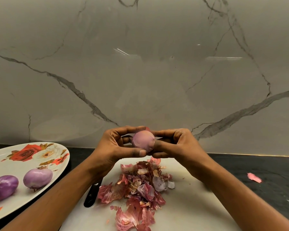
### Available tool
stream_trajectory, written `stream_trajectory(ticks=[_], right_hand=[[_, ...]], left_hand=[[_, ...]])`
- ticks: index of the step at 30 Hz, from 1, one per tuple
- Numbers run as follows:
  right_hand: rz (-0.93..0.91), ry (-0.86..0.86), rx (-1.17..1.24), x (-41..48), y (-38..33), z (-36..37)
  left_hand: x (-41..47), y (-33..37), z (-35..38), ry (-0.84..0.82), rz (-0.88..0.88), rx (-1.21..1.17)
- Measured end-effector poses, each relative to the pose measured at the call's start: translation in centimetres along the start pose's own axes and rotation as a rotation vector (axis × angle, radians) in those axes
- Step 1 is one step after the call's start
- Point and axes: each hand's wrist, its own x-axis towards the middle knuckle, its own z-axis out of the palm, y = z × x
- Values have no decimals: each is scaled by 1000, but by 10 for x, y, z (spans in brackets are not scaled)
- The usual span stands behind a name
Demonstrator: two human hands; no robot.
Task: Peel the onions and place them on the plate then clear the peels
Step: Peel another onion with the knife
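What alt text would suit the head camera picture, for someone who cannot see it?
The left hand and right hand grip a red onion above a white cutting board heaped with peels. At left, a floral plate carries two peeled onions; a black knife handle lies by the left forearm, and a stray peel sits on the counter.

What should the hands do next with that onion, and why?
Probably pull off the pink flap at the top of the onion. The left hand and right hand both hold it over the peels. It looks nearly bare, like the two onions on the plate, so that scrap seems the last bit.
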Motion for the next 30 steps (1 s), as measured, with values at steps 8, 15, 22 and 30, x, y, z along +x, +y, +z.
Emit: stream_trajectory(ticks=[8,15,22,30], right_hand=[[-20,25,-22,0,-1,1],[-40,80,-22,-1,-1,-3],[-9,169,-63,2,0,-8],[133,52,73,3,-2,-8]], left_hand=[[1,1,0,-6,-18,-60],[1,5,-2,-59,-56,-283],[3,7,-2,-25,-88,-377],[3,2,-5,-141,-125,-368]])
